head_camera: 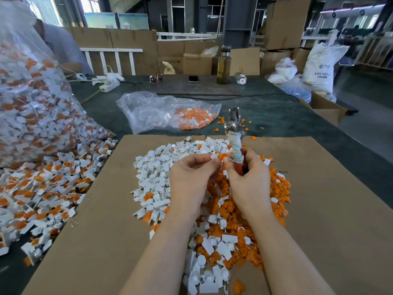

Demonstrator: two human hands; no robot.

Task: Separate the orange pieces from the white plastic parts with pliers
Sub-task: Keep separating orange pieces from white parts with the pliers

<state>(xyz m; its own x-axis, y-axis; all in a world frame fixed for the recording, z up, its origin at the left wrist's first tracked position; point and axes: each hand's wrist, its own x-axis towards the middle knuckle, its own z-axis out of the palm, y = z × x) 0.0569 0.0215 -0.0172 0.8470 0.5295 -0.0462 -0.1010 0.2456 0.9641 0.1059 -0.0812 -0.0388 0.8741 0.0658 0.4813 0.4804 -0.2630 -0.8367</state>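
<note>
My left hand pinches a small white plastic part with an orange piece at its fingertips. My right hand grips the red, cloth-wrapped handles of the pliers, whose metal jaws point upward and away; its thumb and forefinger also touch the orange piece. Below both hands, on a cardboard sheet, lies a heap of separated white parts on the left and orange pieces on the right, mixed near my forearms.
A spill of unseparated white-and-orange parts covers the left, under a big clear bag full of them. Another clear bag holds orange bits beyond the cardboard. A bottle, phone, sunglasses, power strip and boxes stand at the far edge.
</note>
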